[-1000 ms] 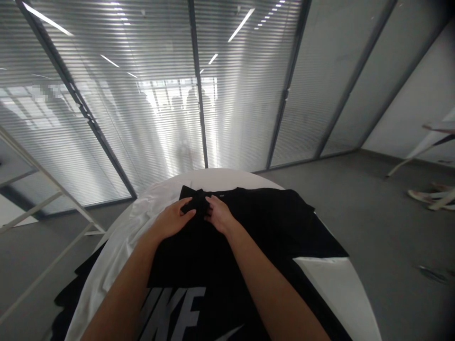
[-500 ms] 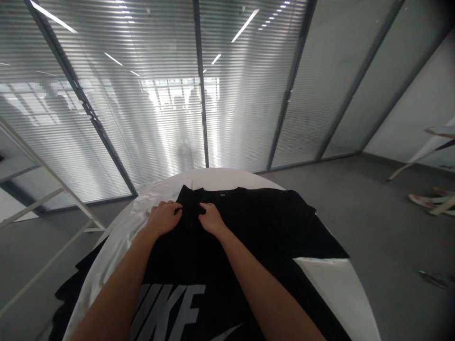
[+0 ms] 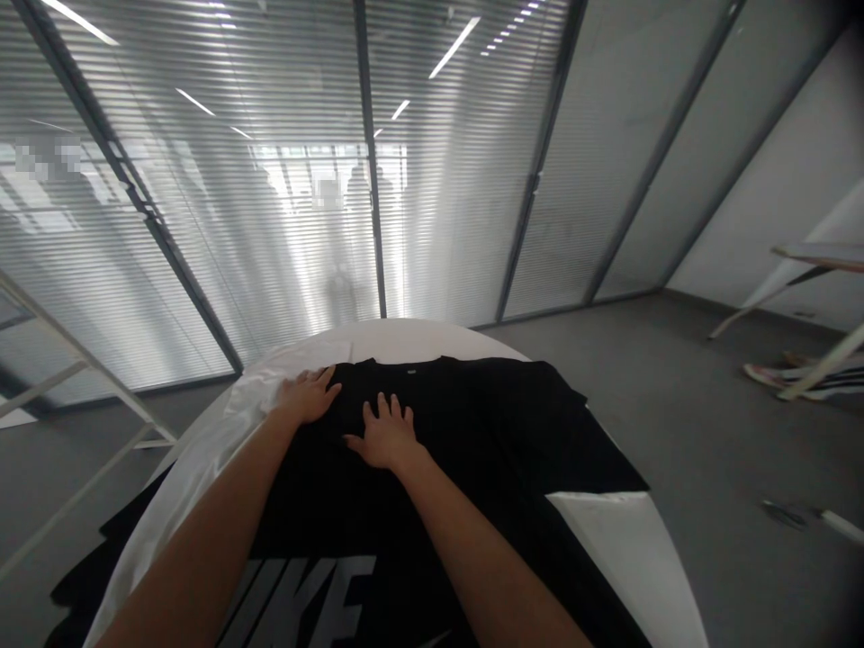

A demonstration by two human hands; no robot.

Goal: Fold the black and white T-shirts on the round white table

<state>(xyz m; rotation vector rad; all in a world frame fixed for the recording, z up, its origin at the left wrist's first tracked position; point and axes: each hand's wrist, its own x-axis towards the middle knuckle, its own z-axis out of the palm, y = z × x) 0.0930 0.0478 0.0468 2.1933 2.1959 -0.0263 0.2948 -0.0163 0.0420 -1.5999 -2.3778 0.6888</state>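
Note:
A black t-shirt (image 3: 486, 423) with large grey letters lies spread over a round white table (image 3: 627, 549). My left hand (image 3: 309, 395) rests flat at the shirt's far left edge, fingers stretched out, partly on white cloth (image 3: 256, 396). My right hand (image 3: 386, 436) lies palm down on the black fabric near the collar, fingers spread. Neither hand holds anything. The collar edge with a small label (image 3: 409, 367) shows at the far side.
Glass partition walls with blinds stand behind the table. A white metal frame (image 3: 74, 378) is at the left. At the right, a table leg (image 3: 820, 360) and someone's shoe (image 3: 769, 373) are on the grey floor, with a small object (image 3: 783, 515) lying nearer.
Both hands let go of the bunched black fabric near the collar and opened flat. The left hand slid left, the right hand came slightly nearer. The fabric now lies smooth.

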